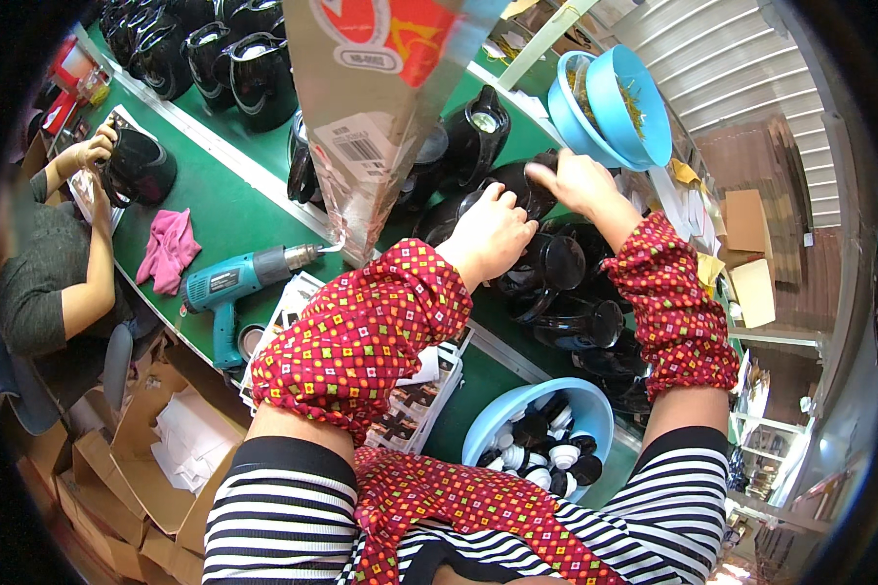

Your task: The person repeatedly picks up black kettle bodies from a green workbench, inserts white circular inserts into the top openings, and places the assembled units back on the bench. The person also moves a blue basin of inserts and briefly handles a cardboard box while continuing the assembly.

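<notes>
Both my hands are over a crowded group of glossy black kettle-like pots (pixel 556 261) on a green-topped bench. My right hand (pixel 587 185) grips the upper edge of one black pot (pixel 519 183), thumb and fingers closed round it. Curled against the near side of that same pot is my left hand (pixel 493 237), its fingertips resting on the dark surface. Part of the pot is hidden behind my fingers. Just nearer to me stands a light blue bowl (pixel 476 429) of black and white knob-like parts (pixel 546 453).
A tall silver-grey panel (pixel 361 127) rises left of my hands. A teal heat gun (pixel 229 283), pink cloth (pixel 169 249) and printed sheets (pixel 415 414) lie on the bench. Blue basins (pixel 634 107) stand far right. At left, a co-worker (pixel 54 253) handles another black pot (pixel 144 168).
</notes>
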Action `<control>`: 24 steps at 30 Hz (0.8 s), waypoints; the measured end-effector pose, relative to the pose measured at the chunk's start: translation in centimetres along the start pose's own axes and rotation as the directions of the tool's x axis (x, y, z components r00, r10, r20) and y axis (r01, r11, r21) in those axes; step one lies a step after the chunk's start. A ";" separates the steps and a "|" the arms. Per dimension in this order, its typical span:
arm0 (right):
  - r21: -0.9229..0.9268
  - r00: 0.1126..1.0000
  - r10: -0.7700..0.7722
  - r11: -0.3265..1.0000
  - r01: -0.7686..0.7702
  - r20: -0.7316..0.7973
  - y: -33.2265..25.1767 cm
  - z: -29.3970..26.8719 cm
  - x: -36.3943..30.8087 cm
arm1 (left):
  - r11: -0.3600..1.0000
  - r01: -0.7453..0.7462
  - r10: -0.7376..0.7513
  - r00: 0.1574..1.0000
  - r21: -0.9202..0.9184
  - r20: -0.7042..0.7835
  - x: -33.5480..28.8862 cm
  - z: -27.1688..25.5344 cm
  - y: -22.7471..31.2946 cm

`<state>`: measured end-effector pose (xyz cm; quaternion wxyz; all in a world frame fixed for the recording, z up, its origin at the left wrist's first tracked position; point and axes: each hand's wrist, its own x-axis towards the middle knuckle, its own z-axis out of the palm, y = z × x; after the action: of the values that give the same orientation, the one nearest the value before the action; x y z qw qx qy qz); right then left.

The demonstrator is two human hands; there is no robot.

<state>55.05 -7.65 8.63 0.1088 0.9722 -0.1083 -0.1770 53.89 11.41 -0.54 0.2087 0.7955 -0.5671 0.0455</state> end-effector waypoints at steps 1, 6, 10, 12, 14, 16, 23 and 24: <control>0.016 0.992 0.099 0.995 -0.101 0.083 0.0 -0.4 0.1 | 1.000 0.000 0.000 1.000 0.013 -0.013 0.0 0.2 -0.1; 0.052 0.950 -0.307 0.949 0.310 -0.057 1.8 -0.9 -2.6 | 1.000 0.005 -0.004 1.000 -0.017 0.013 0.1 -0.5 0.0; -0.048 0.942 -0.333 0.942 0.332 -0.036 2.2 -1.3 -1.7 | 1.000 -0.001 0.001 1.000 -0.019 -0.002 0.0 -0.8 0.0; -0.019 0.984 -0.179 0.984 0.179 -0.004 1.3 -1.9 -1.4 | 1.000 0.001 -0.001 1.000 -0.015 -0.007 -0.1 -1.3 0.0; -0.041 0.993 -0.086 0.996 0.083 -0.082 0.4 -1.3 -1.4 | 1.000 0.005 -0.005 1.000 -0.001 -0.014 0.0 -1.5 0.1; -0.082 0.984 -0.059 0.996 0.045 -0.169 -0.2 0.1 -0.7 | 1.000 0.011 -0.011 1.000 -0.001 -0.020 -0.2 -1.2 -0.1; -0.095 0.884 -0.393 0.920 0.381 -0.252 2.9 1.1 -1.7 | 1.000 -0.006 0.006 1.000 -0.011 -0.009 -0.2 -1.5 0.4; -0.176 0.867 -0.396 0.917 0.358 -0.303 2.0 1.3 -1.5 | 1.000 -0.002 0.002 1.000 -0.012 -0.005 -0.3 -1.5 0.3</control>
<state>52.87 -9.39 8.45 0.1439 0.9824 0.1140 -0.0344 53.78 12.16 0.79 0.2150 0.7936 -0.5675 0.0443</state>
